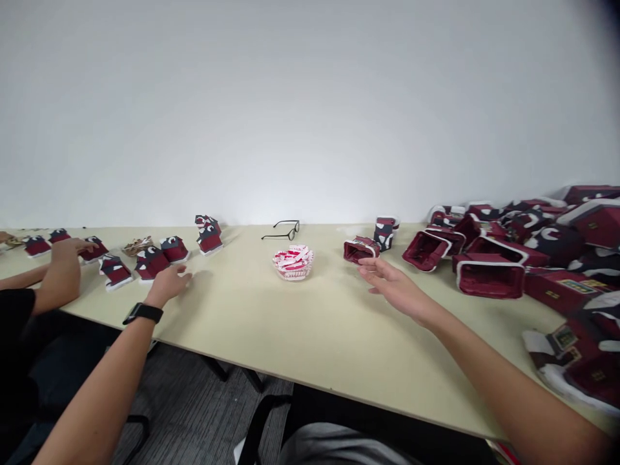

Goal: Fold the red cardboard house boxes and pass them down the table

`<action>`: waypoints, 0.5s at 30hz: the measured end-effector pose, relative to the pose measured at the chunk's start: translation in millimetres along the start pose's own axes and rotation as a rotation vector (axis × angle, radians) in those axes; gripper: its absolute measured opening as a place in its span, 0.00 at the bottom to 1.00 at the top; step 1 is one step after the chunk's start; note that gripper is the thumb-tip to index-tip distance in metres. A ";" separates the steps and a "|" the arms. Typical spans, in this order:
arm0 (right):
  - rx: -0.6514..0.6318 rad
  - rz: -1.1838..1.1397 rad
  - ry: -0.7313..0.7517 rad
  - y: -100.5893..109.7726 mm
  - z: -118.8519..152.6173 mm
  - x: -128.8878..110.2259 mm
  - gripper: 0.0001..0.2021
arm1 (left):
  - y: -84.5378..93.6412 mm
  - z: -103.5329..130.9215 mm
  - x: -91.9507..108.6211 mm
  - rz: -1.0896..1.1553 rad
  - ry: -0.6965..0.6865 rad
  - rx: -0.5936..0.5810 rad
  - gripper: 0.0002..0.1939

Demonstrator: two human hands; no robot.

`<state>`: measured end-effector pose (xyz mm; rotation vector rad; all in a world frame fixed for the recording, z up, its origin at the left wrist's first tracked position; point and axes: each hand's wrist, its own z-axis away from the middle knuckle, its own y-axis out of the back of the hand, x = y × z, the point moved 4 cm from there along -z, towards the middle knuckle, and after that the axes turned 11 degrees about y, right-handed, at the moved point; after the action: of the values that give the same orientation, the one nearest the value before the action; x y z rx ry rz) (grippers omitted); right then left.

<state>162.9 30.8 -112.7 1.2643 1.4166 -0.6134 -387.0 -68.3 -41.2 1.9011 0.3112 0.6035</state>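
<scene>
Left hand [169, 283] empty, fingers loosely spread, just beside small red-and-black houses [152, 263]. Right hand [391, 285] has fingers slightly apart by an open-bottomed house [369, 245], contact unclear; bowl of red-and-white strips [293, 271] sits between hands on tabletop [271, 329].

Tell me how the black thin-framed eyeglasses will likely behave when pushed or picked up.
The black thin-framed eyeglasses look light for their spread, being mostly slim frame and lenses. Pushed, they would probably slide rather than roll, since both temples are open and stick out. Lifted by one temple, they may swing or fold at the hinge, as the temples look thin.
</scene>
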 end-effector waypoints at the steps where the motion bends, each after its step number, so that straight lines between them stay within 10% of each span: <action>1: 0.004 -0.008 0.005 0.0 -0.1 -1.5 0.25 | 0.0 4.8 16.8 -0.013 0.000 0.016 0.13; 9: -0.101 -0.226 0.057 -8.7 8.3 -34.7 0.13 | -6.4 102.9 257.5 0.074 -0.482 -0.026 0.31; 15: -0.109 -0.482 0.165 -0.4 11.8 -48.0 0.13 | -55.7 157.9 398.1 0.106 -0.839 -0.312 0.13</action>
<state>159.5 3.3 -71.8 0.9036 1.8887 -0.7523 35.6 20.4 -35.1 1.7031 -0.4048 -0.1110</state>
